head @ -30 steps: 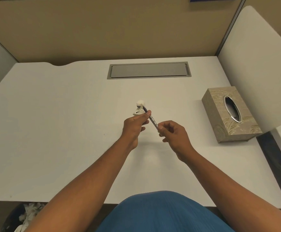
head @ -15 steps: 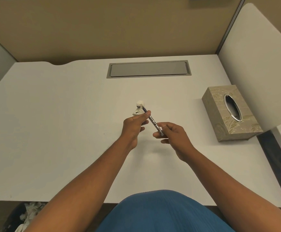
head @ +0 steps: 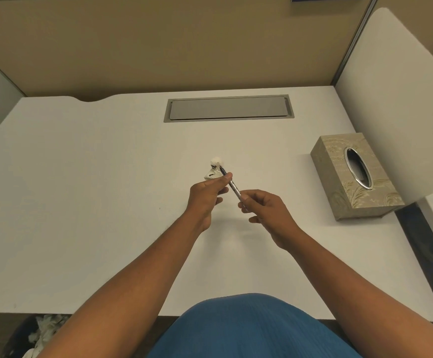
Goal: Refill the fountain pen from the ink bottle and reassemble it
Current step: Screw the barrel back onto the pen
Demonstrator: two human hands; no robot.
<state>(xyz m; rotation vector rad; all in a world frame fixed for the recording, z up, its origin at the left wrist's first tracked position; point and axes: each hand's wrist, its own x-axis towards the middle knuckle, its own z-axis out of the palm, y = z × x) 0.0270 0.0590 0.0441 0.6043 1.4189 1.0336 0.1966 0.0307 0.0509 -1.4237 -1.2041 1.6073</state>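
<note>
Above the middle of the white desk (head: 81, 202) I hold a thin fountain pen part (head: 234, 189) slanting from upper left to lower right. My left hand (head: 206, 195) pinches its upper end together with a crumpled white tissue (head: 215, 168) stained with dark ink; the tip is buried in the tissue. My right hand (head: 264, 208) pinches the lower, silvery end between thumb and fingers. No ink bottle is in view.
A beige patterned tissue box (head: 356, 177) stands at the right of the desk beside a white partition (head: 396, 99). A grey cable-tray lid (head: 228, 109) is set into the desk's far side. A bin with crumpled tissues (head: 39, 334) sits below the desk's near left edge.
My right hand slid slightly down the pen's lower end and back up, regripping it. My left hand with the tissue stayed in place.
</note>
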